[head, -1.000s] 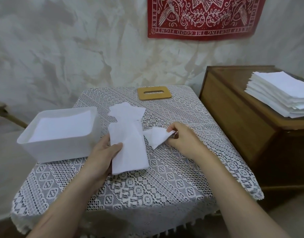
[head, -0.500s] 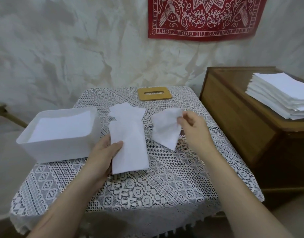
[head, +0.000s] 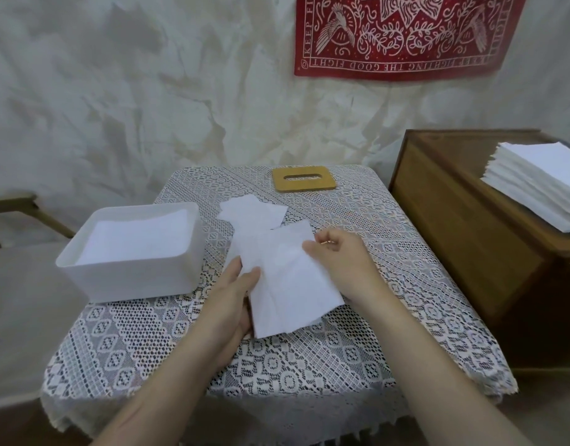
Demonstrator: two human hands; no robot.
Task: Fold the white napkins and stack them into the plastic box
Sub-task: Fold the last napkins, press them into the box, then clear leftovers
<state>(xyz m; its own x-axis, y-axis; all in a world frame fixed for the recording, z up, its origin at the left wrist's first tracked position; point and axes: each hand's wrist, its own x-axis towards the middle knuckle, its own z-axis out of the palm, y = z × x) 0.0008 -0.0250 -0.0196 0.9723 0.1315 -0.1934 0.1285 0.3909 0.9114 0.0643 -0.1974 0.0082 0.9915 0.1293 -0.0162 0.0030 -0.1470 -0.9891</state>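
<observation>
A pale, mottled wall carries a red printed bandana (head: 406,33), and in front of it stands a small worktop (head: 309,365) under a white lace cloth. The left hand (head: 235,294) lies palm down with its fingers nearly straight along the left edge of a pile of folded napkins (head: 277,317), and its thumb rests on top to pin the pile. The right hand (head: 338,259) is curled, its fingertips pinching the far right edge of the top napkin (head: 286,252), which lies across the pile slightly askew. How many layers sit under it cannot be made out.

The plastic box (head: 129,278) stands just to the left of the left hand, close but not touching it, with white napkins already lying flat inside. The pile's long axis runs away from the person, its far end leaning a little left. The left hand is plainly the nearer one to the box, so a transfer would probably go leftward, with the strip turned or squared to fit the box's opening.

Just beyond both hands, a few loose napkins (head: 254,210) lie spread, and farther still a wooden slotted lid (head: 304,179). Well to the right of the right hand, a wooden cabinet (head: 454,236) holds a tall stack of unfolded napkins (head: 541,188), so much of the task looks to be ahead.
</observation>
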